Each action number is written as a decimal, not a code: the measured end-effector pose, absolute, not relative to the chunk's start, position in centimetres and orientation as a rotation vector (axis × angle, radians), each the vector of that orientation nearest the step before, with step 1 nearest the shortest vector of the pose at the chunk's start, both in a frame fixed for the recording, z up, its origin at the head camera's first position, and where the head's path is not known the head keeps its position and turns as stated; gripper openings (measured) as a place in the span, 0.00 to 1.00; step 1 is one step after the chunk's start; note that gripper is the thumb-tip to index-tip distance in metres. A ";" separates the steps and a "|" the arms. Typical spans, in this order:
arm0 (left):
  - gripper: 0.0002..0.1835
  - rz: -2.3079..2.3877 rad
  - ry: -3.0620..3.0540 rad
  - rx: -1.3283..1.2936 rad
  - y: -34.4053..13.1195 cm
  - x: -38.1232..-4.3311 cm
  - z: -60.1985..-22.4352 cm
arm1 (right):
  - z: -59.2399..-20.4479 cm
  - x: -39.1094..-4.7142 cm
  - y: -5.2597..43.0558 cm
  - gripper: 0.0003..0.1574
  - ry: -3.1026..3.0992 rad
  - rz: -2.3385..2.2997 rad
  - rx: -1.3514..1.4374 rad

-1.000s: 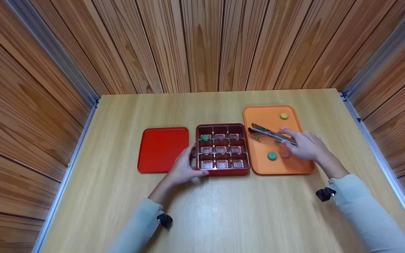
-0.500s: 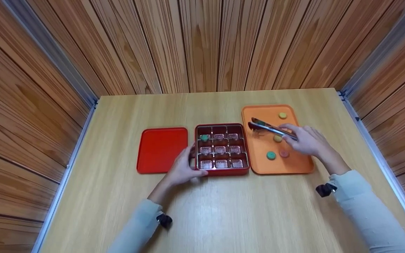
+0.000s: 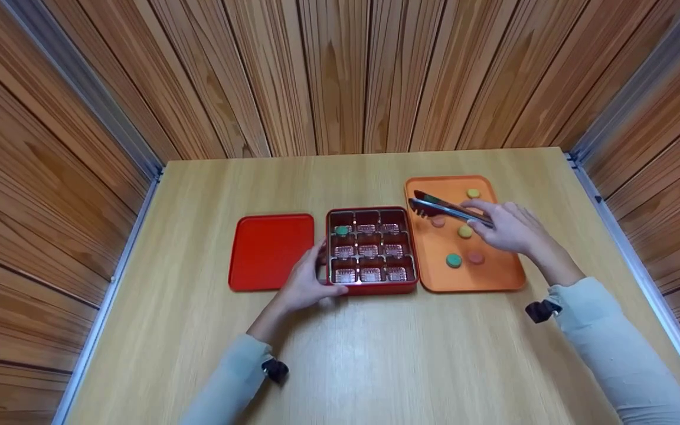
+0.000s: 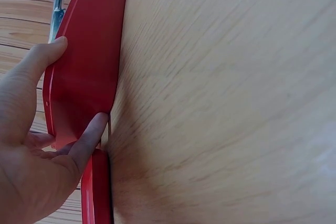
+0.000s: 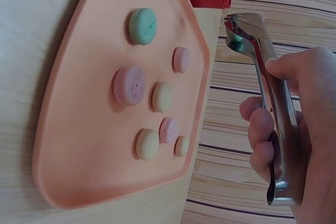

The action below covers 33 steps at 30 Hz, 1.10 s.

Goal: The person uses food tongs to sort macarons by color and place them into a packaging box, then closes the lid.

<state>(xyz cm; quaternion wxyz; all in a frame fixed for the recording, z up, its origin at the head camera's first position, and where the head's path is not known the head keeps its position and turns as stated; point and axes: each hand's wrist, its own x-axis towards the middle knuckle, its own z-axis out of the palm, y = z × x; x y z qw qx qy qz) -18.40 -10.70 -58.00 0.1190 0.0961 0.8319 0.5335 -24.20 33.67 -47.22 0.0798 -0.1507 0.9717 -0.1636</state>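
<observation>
My right hand (image 3: 508, 227) grips metal tongs (image 5: 281, 108) above the orange tray (image 3: 434, 280). The tips are a little apart, pointing left at the box, and a patch of green shows between them in the right wrist view. At the left, my left hand (image 3: 306, 283) holds the near-left corner of a red box (image 4: 92, 35), thumb and fingers on its outer walls. The box has a dark insert with several compartments; a green macaron (image 3: 342, 230) sits in the back-left one. On the tray lie a green macaron (image 5: 142, 26) and several pink and yellow ones.
A flat red lid (image 3: 269, 254) lies on the wooden table (image 3: 363, 354) left of the box. The tray stands close to the box's right side. Wood-plank walls (image 3: 340, 77) enclose the table at the back and both sides.
My right hand has moved the tongs up and left, toward the box, uncovering a pink and a yellow macaron on the tray. The left hand stays at the box.
</observation>
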 end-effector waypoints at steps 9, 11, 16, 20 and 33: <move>0.68 1.564 2.441 0.296 -10.7 -18.4 -58.1 | -46.2 -24.4 32.3 0.31 2.870 -0.500 -0.486; 0.68 1.559 2.446 0.296 -10.7 -18.4 -58.0 | -46.1 -24.4 32.0 0.30 2.875 -0.499 -0.519; 0.68 1.546 2.448 0.283 -10.7 -18.3 -57.8 | -45.9 -24.6 31.0 0.29 2.884 -0.505 -0.579; 0.68 1.537 2.449 0.273 -10.7 -18.3 -57.7 | -45.9 -24.8 29.9 0.28 2.912 -0.479 -0.628; 0.67 1.555 2.442 0.277 -10.7 -18.4 -57.9 | -46.1 -25.5 26.2 0.25 2.938 -0.484 -0.763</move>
